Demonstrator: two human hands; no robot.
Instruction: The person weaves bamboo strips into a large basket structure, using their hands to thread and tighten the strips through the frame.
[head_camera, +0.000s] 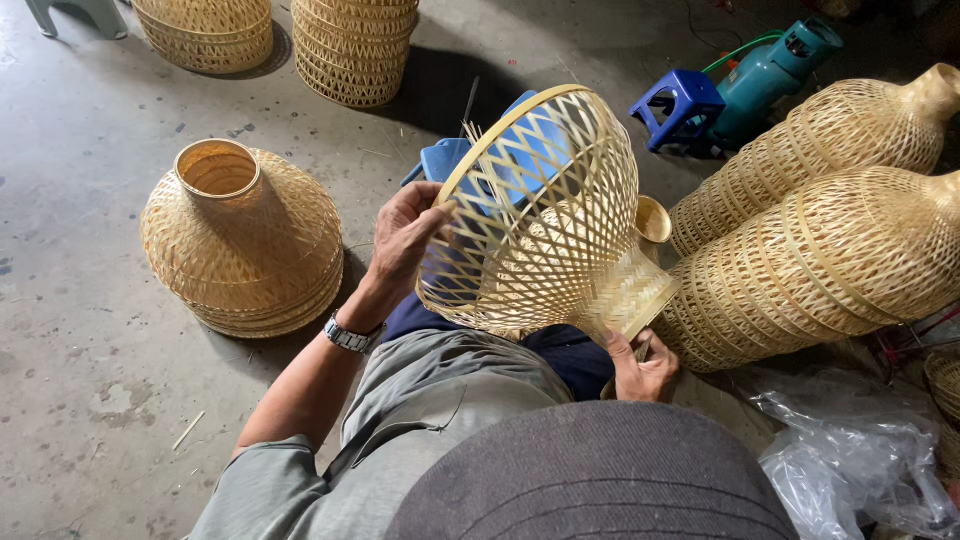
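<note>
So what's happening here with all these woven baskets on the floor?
A person sitting on the concrete floor holds an open-weave, bell-shaped bamboo lampshade tilted over their lap. The left hand grips its wide rim, and the right hand steadies the narrow, tightly woven neck from below. Finished shades lie around: a nested stack of dome-shaped bamboo shades to the left, and long bottle-shaped woven shades lying on their sides to the right. A small blue plastic stool stands behind.
</note>
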